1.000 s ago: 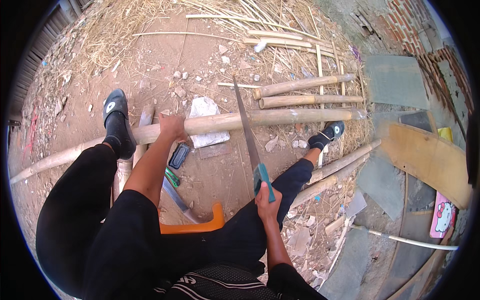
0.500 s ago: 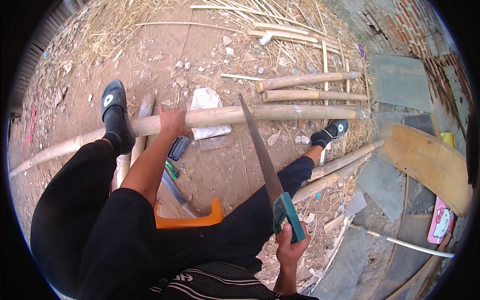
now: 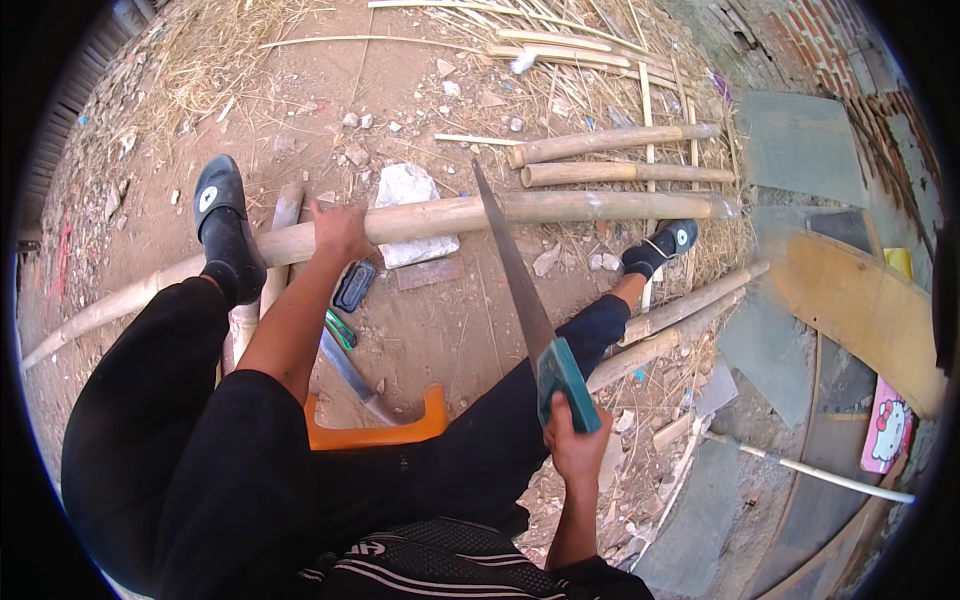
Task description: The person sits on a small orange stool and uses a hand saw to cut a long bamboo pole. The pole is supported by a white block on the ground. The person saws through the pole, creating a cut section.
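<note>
My right hand (image 3: 578,440) is wrapped round the teal handle of a handsaw (image 3: 518,275). The saw's long blade slants away from me and crosses a long bamboo pole (image 3: 430,215), its tip reaching past the far side. Left of the blade, my left hand (image 3: 342,232) grips the pole from above, fingers closed over it. A white stone block (image 3: 405,188) lies under the pole, just right of that hand. My left foot (image 3: 228,225) rests against the pole further left; my right foot (image 3: 662,247) is near its right end.
Two short bamboo pieces (image 3: 620,144) lie beyond the pole, with split bamboo strips (image 3: 570,55) farther off. Near my left forearm are a dark oblong item (image 3: 354,287), a curved blade (image 3: 348,370) and an orange plastic seat edge (image 3: 380,432). Grey sheets (image 3: 800,150) and a wooden board (image 3: 850,315) lie right.
The saw and my right hand have moved forward, away from me, so the blade tip reaches farther past the pole. My left hand keeps its hold on the pole.
</note>
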Tool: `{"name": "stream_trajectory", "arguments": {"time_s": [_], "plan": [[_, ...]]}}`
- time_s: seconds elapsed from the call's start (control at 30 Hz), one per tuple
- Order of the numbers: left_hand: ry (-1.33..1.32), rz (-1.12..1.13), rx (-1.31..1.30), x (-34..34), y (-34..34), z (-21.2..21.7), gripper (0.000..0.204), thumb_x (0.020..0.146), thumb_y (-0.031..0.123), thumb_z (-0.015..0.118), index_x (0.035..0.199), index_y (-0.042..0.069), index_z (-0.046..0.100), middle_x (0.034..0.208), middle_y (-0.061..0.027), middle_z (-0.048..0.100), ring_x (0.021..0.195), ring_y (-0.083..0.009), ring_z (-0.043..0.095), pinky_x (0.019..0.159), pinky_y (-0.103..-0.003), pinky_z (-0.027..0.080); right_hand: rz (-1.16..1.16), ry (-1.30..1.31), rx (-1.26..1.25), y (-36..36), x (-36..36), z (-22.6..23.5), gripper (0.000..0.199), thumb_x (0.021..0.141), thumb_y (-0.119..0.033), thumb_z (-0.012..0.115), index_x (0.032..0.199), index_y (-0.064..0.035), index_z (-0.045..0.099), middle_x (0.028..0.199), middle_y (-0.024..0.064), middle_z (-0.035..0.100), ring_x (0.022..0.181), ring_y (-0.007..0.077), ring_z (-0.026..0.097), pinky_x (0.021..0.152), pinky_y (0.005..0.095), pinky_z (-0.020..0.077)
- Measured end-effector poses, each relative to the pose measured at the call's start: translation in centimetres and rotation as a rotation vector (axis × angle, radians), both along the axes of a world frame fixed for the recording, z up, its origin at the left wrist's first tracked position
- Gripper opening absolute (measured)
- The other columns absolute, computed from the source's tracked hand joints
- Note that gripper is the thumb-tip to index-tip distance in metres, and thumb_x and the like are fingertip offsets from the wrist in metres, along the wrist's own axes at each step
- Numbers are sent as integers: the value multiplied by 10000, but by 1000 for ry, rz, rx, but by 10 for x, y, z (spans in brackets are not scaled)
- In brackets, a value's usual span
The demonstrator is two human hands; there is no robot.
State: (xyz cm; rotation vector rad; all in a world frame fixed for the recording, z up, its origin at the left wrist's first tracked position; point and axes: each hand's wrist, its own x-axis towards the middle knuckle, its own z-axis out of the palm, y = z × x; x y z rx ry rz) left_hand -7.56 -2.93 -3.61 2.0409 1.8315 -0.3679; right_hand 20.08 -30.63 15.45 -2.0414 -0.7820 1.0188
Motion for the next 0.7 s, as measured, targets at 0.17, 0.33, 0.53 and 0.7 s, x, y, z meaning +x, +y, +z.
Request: {"name": "stream_trajectory", "arguments": {"time_s": [0.17, 0.33, 0.53, 0.7], "plan": [[62, 14, -9, -22, 22, -13, 535, 598, 209, 746, 1121, 152, 647, 1015, -123, 729, 1024, -294, 695, 1073, -622, 296, 197, -181, 23, 29, 1, -54, 174, 875, -108, 638, 787, 40, 664, 576, 40, 584, 513, 100, 531, 492, 292, 403], [73, -13, -73, -23, 51, -28, 536, 595, 208, 743, 1119, 150, 648, 1014, -130, 729, 1024, -313, 692, 1062, -606, 318, 46, 48, 15, 57, -7, -82, 247, 855, -111, 619, 649, 24, 600, 515, 36, 511, 468, 95, 489, 440, 316, 372], [56, 2, -54, -46, 46, -48, 580, 532, 246, 783, 1088, 138, 661, 1018, -138, 730, 1004, -320, 698, 1056, -593, 335, 209, -61, 28, 58, -7, -113, 202, 871, -117, 593, 767, 49, 640, 516, 48, 490, 500, 78, 475, 462, 318, 371], [40, -7, 3, -51, 89, -2, 542, 529, 238, 783, 1051, 137, 679, 1000, -131, 735, 997, -310, 702, 1014, -571, 370, 196, -84, 118, 96, -17, -97, 238, 881, -137, 592, 721, 30, 650, 514, 39, 523, 493, 77, 497, 458, 304, 380]]}}
